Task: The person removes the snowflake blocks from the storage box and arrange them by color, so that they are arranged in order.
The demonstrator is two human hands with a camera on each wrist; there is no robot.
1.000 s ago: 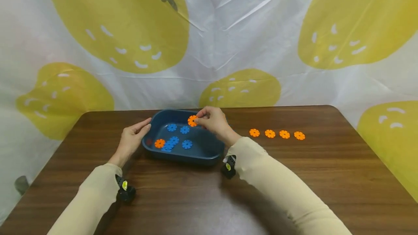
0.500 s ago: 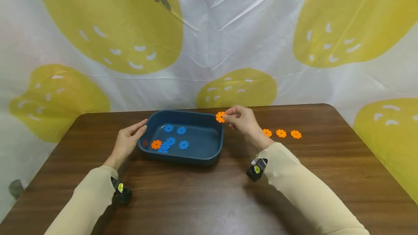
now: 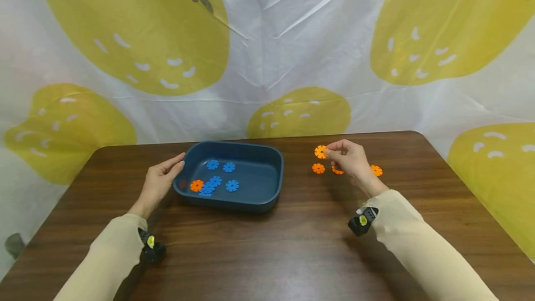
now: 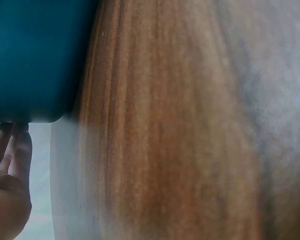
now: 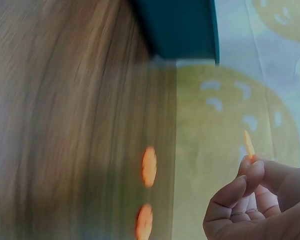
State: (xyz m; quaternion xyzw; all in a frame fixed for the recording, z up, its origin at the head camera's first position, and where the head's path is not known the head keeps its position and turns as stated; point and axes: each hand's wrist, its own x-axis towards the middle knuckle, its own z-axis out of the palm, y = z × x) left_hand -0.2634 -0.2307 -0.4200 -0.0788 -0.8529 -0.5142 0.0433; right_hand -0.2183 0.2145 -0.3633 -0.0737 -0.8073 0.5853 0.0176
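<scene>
My right hand [image 3: 349, 159] pinches an orange disc [image 3: 321, 152], notched like a snowflake, between thumb and fingers. In the right wrist view this held disc [image 5: 248, 145] is seen edge-on. Below and around it, more orange discs [image 3: 318, 168] lie in a row on the table, partly hidden by the hand. With fingers fairly straight, my left hand [image 3: 159, 180] touches the left end of a dark blue tub [image 3: 267, 201]. Inside the tub lie several blue discs [image 3: 232, 186], some overlapping, and an orange disc [image 3: 197, 186] near its left end.
Everything stands on a brown wooden table [image 3: 251, 254]. A white curtain [image 3: 251, 59] with yellow fruit prints hangs behind the table's back edge. The tub's walls rise around the discs inside it.
My right hand has carried the orange disc rightward from above the tub to over the left part of the row. My left hand stays at the tub's left end.
</scene>
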